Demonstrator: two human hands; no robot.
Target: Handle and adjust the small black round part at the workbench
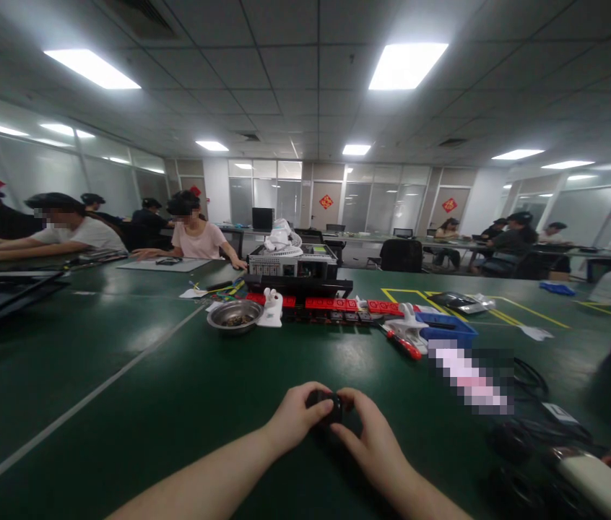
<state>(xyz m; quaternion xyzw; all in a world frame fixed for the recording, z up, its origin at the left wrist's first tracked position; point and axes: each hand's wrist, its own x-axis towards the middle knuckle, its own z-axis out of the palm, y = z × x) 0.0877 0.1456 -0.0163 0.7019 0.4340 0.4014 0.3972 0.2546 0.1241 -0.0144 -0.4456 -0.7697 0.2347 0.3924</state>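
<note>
Over the green table, in front of me, a small black rounded object (pixel 336 410) with a glossy side sits between my two hands. My left hand (pixel 299 415) is closed on it, thumb across its near face and fingers behind. From the other side, my right hand (pixel 369 432) curls its thumb and fingers around the right edge. Much of the object is hidden by the fingers, and its exact kind cannot be made out.
Ahead stand a metal bowl (pixel 235 315) of small parts, white stands (pixel 271 309), a row of red boxes (pixel 332 304), a red-handled tool (pixel 404 345) and a blue tray (pixel 454 332). Black cables (pixel 533 383) lie right. A person (pixel 197 231) sits across the table.
</note>
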